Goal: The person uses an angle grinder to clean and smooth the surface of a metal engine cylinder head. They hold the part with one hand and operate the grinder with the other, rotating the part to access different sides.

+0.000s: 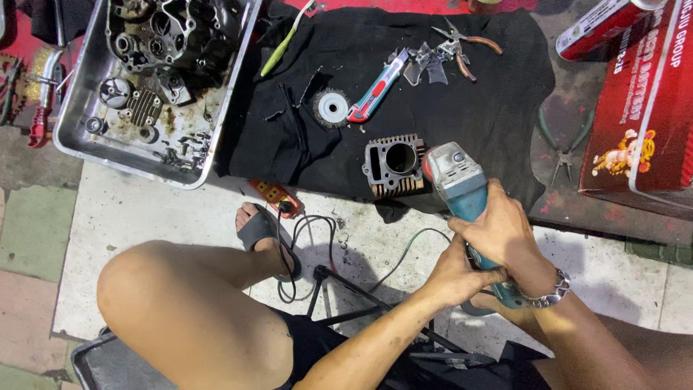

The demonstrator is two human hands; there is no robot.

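Both of my hands grip a teal angle grinder (462, 189). My right hand (502, 232), with a metal bracelet on its wrist, wraps the body from above. My left hand (456, 274) holds the rear of the handle just below it. The grinder's grey head rests beside a finned metal engine cylinder (393, 166) that sits on a black cloth (462, 101); whether they touch I cannot tell. A round wire brush wheel (332, 108) and a red and blue utility knife (375, 90) lie on the cloth further back.
A metal tray (79, 108) with greasy engine parts stands at the back left. Orange-handled pliers (465, 47) lie on the cloth, green-handled pliers (567, 144) and a red box (642, 108) to the right. An orange power strip (278, 196), cables and my sandalled foot (260, 227) are on the floor.
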